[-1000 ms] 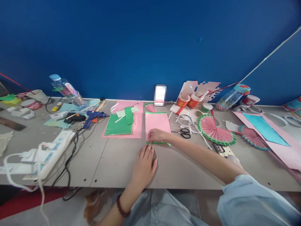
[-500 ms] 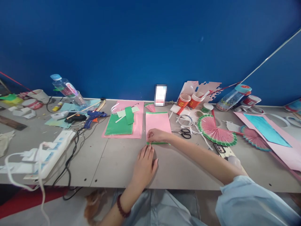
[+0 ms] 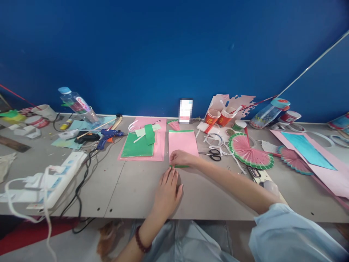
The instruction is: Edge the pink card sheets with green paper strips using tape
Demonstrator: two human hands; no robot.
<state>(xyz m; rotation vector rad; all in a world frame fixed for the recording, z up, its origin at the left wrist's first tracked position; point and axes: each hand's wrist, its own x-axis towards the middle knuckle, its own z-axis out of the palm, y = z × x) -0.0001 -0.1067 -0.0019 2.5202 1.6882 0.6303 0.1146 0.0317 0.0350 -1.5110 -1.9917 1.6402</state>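
Note:
In front of me lies a pink sheet of paper [image 3: 183, 140] with a green strip along its far edge and another green strip [image 3: 182, 166] along its near edge. My right hand [image 3: 178, 158] rests over the sheet's near left corner, its fingers curled in a pinch; whatever is between them is hidden. My left hand [image 3: 167, 189] lies flat on the table, fingers stretched out, with its fingertips at the near green strip's left end. A small folded pink-and-green paper fan [image 3: 173, 125] sits behind the sheet.
Left are green paper [image 3: 136, 147] on pink sheets, a blue glue gun [image 3: 109, 136] and a white power strip [image 3: 64, 178]. Right are black-handled scissors [image 3: 215, 154], a watermelon-like paper fan [image 3: 249, 151], red paper cups [image 3: 212, 117] and a bottle [image 3: 268, 113]. A phone [image 3: 185, 111] stands behind.

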